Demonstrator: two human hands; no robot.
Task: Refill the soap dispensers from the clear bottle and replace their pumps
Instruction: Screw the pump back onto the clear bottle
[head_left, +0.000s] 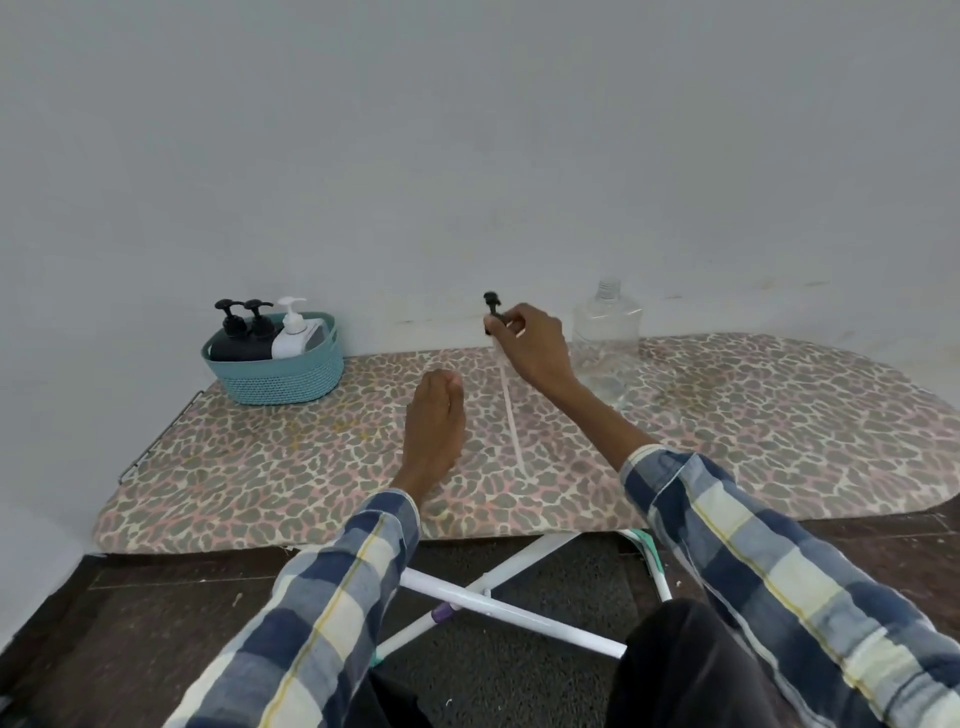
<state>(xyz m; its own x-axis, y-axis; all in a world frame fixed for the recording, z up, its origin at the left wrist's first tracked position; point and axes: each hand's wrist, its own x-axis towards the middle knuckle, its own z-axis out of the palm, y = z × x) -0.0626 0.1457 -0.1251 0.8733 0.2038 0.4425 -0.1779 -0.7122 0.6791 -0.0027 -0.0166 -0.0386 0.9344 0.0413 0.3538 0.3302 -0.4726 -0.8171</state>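
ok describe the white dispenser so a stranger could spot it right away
On the leopard-print board, look to the teal basket at its far left corner. Three pump bottles stand inside; the white dispenser is the rightmost, the only one not black.

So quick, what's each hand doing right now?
Left hand: open, holding nothing, fingers straight over the ironing board.
Right hand: pinching a black pump, its long tube hanging down.

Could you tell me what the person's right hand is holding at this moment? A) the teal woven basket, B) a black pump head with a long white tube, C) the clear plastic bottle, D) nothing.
B: the right hand pinches the black pump head with its long white tube, tube slanting down over the board.
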